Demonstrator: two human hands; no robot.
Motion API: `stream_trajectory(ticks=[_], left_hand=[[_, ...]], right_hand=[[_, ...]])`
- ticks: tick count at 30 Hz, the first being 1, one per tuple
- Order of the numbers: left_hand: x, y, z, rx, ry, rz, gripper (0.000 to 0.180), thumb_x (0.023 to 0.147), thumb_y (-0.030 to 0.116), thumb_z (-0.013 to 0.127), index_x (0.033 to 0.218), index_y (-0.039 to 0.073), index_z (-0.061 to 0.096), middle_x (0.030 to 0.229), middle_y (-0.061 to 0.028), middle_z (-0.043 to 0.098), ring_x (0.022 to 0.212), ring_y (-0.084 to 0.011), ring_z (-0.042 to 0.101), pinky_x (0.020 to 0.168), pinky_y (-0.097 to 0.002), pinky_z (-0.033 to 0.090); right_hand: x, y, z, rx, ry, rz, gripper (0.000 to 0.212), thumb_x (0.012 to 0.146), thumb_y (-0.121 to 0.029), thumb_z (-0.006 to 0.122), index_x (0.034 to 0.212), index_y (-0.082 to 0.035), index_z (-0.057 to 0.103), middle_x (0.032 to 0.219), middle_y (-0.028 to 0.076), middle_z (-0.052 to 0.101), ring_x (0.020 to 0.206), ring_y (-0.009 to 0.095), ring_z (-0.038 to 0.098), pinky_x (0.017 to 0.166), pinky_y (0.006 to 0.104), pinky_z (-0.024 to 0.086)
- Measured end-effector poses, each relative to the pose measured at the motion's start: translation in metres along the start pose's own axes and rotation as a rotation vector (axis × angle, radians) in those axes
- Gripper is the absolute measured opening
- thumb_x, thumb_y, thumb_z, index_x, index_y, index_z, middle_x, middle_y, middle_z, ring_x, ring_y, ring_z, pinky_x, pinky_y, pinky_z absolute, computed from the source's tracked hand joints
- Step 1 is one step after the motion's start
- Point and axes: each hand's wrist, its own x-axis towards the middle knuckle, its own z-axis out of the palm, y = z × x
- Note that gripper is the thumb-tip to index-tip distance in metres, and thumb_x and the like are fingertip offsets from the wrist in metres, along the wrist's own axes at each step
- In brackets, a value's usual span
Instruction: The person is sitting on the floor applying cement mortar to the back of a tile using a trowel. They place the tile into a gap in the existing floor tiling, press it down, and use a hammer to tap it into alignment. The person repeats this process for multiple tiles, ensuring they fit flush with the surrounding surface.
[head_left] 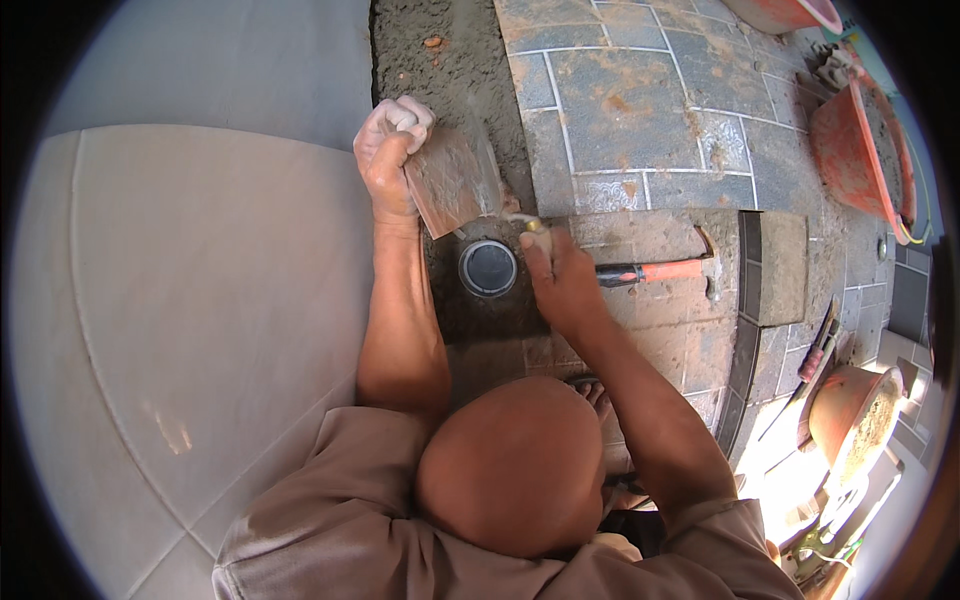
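Observation:
My left hand (393,150), dusted with pale powder, is closed on the upper left edge of a small cut piece of tile (445,195), which is tilted and smeared with wet grey mortar. My right hand (562,275) grips the pale handle of a trowel (535,236); its blade is blurred and reaches toward the tile's right edge. Just below the tile, a round pipe opening (488,268) with a light rim sits in dark, wet ground. Beyond the hands runs a strip of rough grey mortar (455,60).
Large pale tiles (200,280) cover the left side. A claw hammer (660,272) lies right of my right hand on dirty grey paving (630,110). Red tubs (850,150) stand at the right, one holding mortar; a basin of sand (845,415) sits lower right.

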Motion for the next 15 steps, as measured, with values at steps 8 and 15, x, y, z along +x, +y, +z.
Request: stream_trajectory(ticks=[8, 15], left_hand=[[0.003, -0.011, -0.009, -0.058, -0.037, 0.027, 0.013, 0.075, 0.009, 0.057, 0.073, 0.006, 0.044, 0.078, -0.0095, 0.047, 0.078, -0.0217, 0.04, 0.076, -0.0341, 0.035], [0.002, -0.005, -0.002, 0.002, 0.003, 0.012, 0.015, 0.075, 0.009, 0.057, 0.073, 0.006, 0.042, 0.078, -0.0097, 0.046, 0.079, -0.0216, 0.039, 0.075, -0.0338, 0.035]], right_hand=[[0.006, 0.017, 0.003, -0.043, -0.046, -0.004, 0.036, 0.105, -0.031, 0.062, 0.108, 0.004, 0.057, 0.089, 0.034, 0.07, 0.088, 0.057, 0.067, 0.077, 0.0605, 0.051], [0.0, 0.002, 0.004, -0.04, -0.035, 0.01, 0.039, 0.105, -0.035, 0.062, 0.112, 0.003, 0.057, 0.092, 0.035, 0.07, 0.095, 0.057, 0.068, 0.083, 0.0605, 0.053]])
